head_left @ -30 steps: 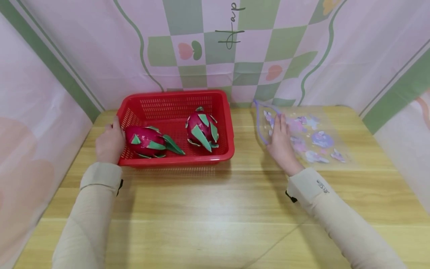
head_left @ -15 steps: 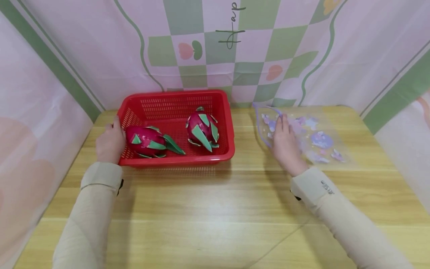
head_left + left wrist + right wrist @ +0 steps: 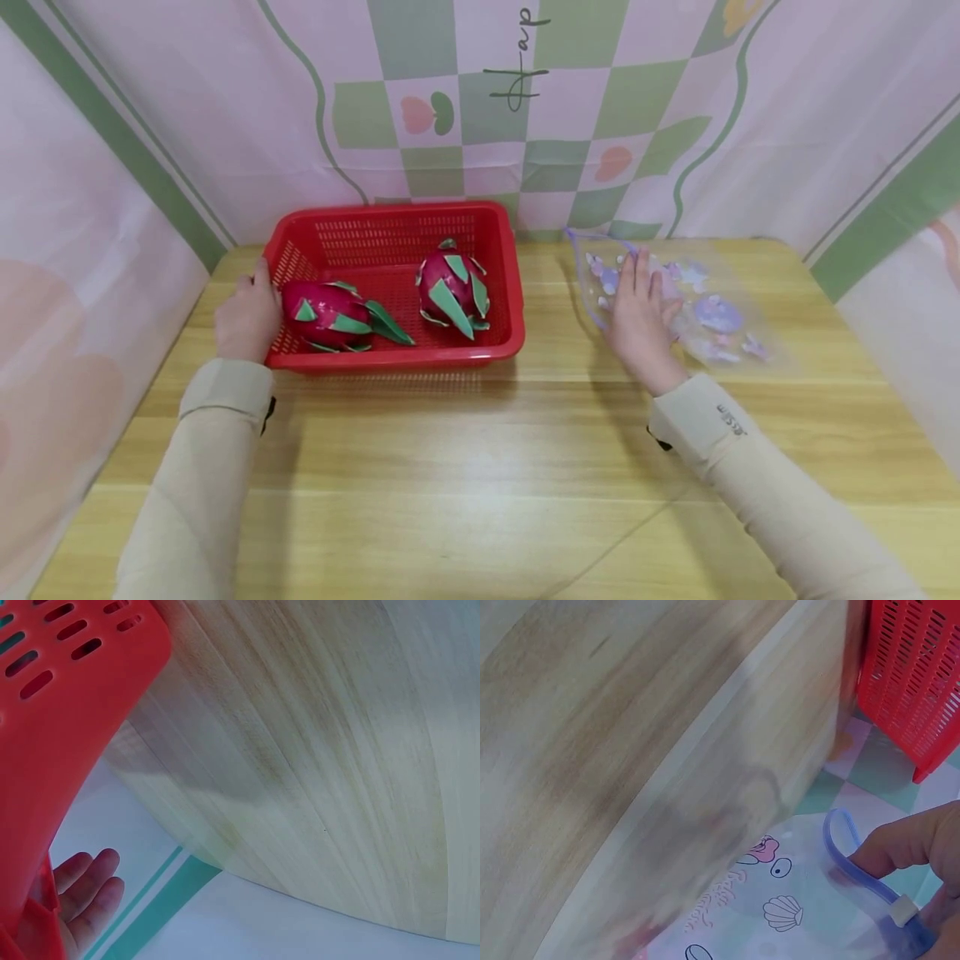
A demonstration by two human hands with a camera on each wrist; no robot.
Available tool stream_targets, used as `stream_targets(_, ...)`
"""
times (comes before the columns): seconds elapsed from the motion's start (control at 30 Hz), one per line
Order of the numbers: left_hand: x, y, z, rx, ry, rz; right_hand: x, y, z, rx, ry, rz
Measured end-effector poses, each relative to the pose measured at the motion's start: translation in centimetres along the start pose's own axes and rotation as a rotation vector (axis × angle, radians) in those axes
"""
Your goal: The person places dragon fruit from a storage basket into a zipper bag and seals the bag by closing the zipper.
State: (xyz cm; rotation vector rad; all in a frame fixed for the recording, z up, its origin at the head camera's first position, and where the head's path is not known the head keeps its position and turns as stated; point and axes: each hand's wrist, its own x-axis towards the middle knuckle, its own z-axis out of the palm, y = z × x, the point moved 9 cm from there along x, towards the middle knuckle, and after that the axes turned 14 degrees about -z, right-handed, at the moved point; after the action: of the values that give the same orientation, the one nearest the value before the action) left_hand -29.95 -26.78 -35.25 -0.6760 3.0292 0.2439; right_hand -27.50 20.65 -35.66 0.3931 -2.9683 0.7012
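On the left of the head view, my left hand (image 3: 246, 315) grips the left end of a red plastic basket (image 3: 397, 357). The left wrist view shows several fingertips (image 3: 88, 889) curled past the basket's rim. Two dragon fruits with green scales lie inside: one on its side (image 3: 322, 310), the other (image 3: 442, 287) nearer the right wall. My right hand (image 3: 643, 333) holds the mouth of a clear printed zip bag (image 3: 716, 312). In the right wrist view, a digit (image 3: 904, 844) meets the purple zip strip (image 3: 866, 879), near its white slider (image 3: 904, 909); the other fingers are mostly hidden.
A wooden table (image 3: 465, 483) carries the basket and bag. Patterned cloth (image 3: 491, 108) hangs right behind its back edge and at both sides. Bare tabletop lies in front of the basket and between it and the bag.
My right hand has shifted slightly right along the bag's mouth, its fingers now more spread, and the bag's opening has moved a little. My left hand and the basket stay put.
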Motion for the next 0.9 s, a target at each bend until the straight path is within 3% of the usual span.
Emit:
stream_targets(0.27, 0.2, 0.0, 0.1, 0.005, -0.023, -0.011, -0.1, 0.0, 0.0, 0.066, 0.057, -0.014)
stream_targets(0.63, 0.6, -0.2, 0.3, 0.008, -0.05, -0.021, -0.1, 0.9, 0.3, -0.003, -0.082, -0.006)
stream_targets(0.9, 0.2, 1.0, -1.2, -0.029, 0.016, -0.012, 0.3, 0.8, 0.5, 0.032, -0.05, -0.01)
